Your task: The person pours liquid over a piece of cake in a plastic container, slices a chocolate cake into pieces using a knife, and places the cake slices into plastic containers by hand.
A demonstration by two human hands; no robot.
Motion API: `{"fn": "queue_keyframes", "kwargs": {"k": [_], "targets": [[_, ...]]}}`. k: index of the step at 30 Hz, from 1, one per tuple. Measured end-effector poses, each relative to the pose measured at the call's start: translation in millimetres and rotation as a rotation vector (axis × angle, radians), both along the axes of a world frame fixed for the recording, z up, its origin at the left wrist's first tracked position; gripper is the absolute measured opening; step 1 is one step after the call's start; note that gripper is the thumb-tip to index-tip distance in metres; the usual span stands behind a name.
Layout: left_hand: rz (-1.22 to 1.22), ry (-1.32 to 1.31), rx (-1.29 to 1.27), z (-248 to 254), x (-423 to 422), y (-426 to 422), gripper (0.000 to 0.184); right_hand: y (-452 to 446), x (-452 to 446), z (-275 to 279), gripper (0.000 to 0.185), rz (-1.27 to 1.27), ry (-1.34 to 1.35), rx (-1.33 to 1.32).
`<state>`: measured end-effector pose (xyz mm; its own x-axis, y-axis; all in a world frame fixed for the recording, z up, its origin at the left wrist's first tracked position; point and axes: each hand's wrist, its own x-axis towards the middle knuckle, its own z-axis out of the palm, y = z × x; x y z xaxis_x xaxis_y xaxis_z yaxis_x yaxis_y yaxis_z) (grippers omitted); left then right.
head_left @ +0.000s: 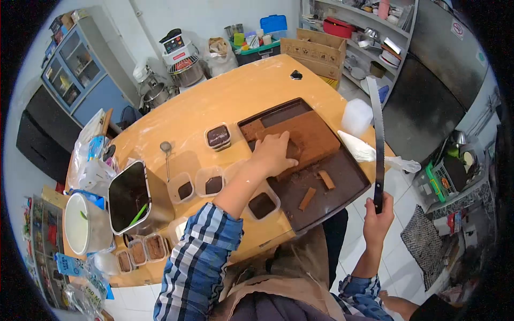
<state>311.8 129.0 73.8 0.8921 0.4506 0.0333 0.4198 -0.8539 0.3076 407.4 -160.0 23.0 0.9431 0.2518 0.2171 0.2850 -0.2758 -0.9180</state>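
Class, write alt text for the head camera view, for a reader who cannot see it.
A person's right hand holds a long serrated knife upright, while the left hand is at a brown cake slab on a dark tray. Small plastic tubs, several with brown contents, stand nearby on a wooden table.

The table [257, 80] is orange-tan, the tray [348, 187] dark brown, the cake [316, 139] a redder brown. Blue, black and white checks cover the sleeve [201, 249]. The knife [379, 144] has a grey blade and black handle; the piping bag [356, 147] is white, the cupboard [96, 99] blue and grey, the case [338, 28] red
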Motion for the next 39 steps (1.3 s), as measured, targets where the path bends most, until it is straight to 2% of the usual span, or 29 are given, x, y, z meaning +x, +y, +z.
{"fn": "queue_keyframes", "kwargs": {"k": [7, 10, 16, 17, 24, 27, 30, 36, 39], "targets": [[-0.019, -0.029, -0.06, 5, 3, 2, 0.081, -7, 5, -15, 0.023, -0.029, 0.038, 0.009], [-0.04, -0.117, -0.126, 4, 4, 7, 0.08, -4, 8, -31, 0.022, -0.041, -0.146, 0.005], [0.118, -0.32, -0.973, 25, 7, 26, 0.073, -4, 6, -32, 0.02, -0.028, -0.069, 0.02], [0.133, -0.313, -1.023, 30, 9, 31, 0.074, -4, 7, -33, 0.02, -0.025, -0.088, 0.015], [0.264, -0.275, -0.574, 24, 33, 58, 0.075, -3, 5, -30, 0.018, -0.015, -0.051, 0.009], [0.261, -0.246, -0.5, 19, 43, 63, 0.077, -5, 6, -25, 0.02, -0.017, 0.005, -0.019], [0.152, -0.219, -0.337, 12, 49, 49, 0.074, -8, 6, -21, 0.021, -0.018, 0.046, -0.021], [-0.214, -0.193, -0.384, 27, 62, -31, 0.067, -8, 7, -23, 0.02, -0.062, 0.03, -0.007], [-0.356, -0.129, -0.278, 9, 76, -66, 0.064, -8, 7, -24, 0.021, -0.066, 0.06, 0.015]]}}
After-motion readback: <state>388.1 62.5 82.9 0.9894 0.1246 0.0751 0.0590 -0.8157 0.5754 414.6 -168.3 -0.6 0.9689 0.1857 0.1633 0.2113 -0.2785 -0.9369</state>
